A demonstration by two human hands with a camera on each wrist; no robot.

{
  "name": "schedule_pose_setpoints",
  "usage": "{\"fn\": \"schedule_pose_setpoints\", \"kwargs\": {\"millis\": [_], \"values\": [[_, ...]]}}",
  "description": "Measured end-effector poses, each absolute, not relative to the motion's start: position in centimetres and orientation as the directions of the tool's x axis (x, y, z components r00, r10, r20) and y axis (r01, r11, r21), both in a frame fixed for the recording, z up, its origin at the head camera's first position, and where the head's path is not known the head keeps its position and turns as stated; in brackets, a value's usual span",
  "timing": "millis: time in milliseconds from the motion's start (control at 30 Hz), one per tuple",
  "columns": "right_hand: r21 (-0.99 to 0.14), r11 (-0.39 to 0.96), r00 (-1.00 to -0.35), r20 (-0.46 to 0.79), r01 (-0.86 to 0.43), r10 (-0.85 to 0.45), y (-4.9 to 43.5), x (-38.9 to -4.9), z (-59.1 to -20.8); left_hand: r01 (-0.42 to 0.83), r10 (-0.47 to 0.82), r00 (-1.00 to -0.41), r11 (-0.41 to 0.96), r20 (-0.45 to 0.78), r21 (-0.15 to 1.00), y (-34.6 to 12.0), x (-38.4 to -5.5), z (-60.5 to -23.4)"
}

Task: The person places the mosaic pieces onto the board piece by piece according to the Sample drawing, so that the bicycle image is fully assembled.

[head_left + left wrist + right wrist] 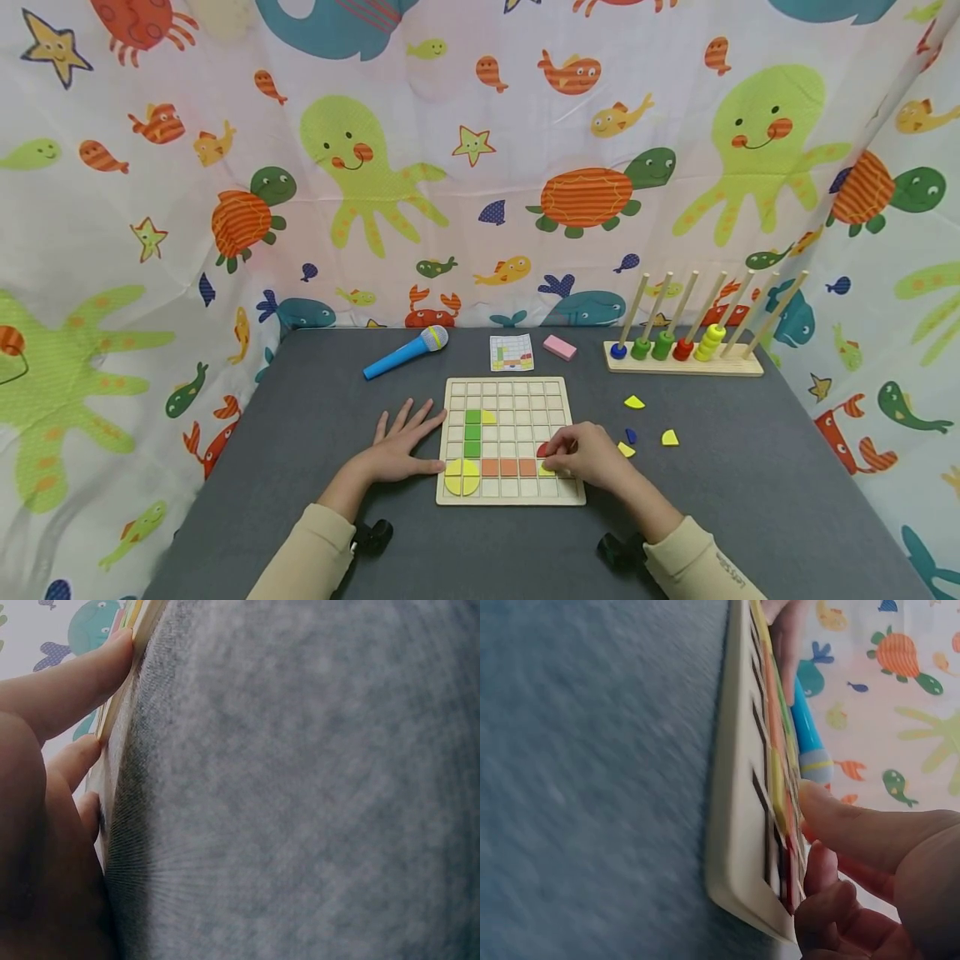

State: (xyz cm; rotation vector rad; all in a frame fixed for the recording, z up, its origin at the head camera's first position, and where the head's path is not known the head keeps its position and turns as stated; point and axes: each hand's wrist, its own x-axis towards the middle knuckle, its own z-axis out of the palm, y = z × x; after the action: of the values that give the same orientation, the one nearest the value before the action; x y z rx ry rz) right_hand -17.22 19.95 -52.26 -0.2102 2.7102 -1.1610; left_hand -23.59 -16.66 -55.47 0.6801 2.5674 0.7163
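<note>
My left hand (pixel 397 450) lies spread beside a wooden grid board (pixel 510 498), its thumb and fingertips at the board's left edge. Over the lower right of the grid, my right hand (pixel 588 454) pinches a small red piece (pixel 542 449) between bent fingers and thumb; those fingers partly hide it. Just below the fingertips, a yellow piece (pixel 547 470) sits in the bottom row, right of several orange squares (pixel 508 467). Yellow quarter pieces form a circle (pixel 462 477) at the lower left. Green squares (pixel 472 432) stand in a column above, with a yellow quarter piece (pixel 488 417) beside the top one.
Loose yellow pieces (pixel 670 437) and a blue piece (pixel 631 435) lie right of the board. Behind it are a blue toy microphone (pixel 405 353), a pattern card (pixel 512 353) and a pink block (pixel 559 347). A peg stand with rings (pixel 684 369) stands at the back right.
</note>
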Motion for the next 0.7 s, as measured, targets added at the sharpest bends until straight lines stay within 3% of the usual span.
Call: {"fn": "schedule_pose_setpoints", "kwargs": {"millis": [700], "values": [[-0.677, 0.734, -0.998, -0.054, 0.057, 0.027, 27.1, -21.4, -51.5, 0.344, 0.53, -0.809, 0.778, -0.255, 0.526, -16.5, -23.6, -55.1]]}}
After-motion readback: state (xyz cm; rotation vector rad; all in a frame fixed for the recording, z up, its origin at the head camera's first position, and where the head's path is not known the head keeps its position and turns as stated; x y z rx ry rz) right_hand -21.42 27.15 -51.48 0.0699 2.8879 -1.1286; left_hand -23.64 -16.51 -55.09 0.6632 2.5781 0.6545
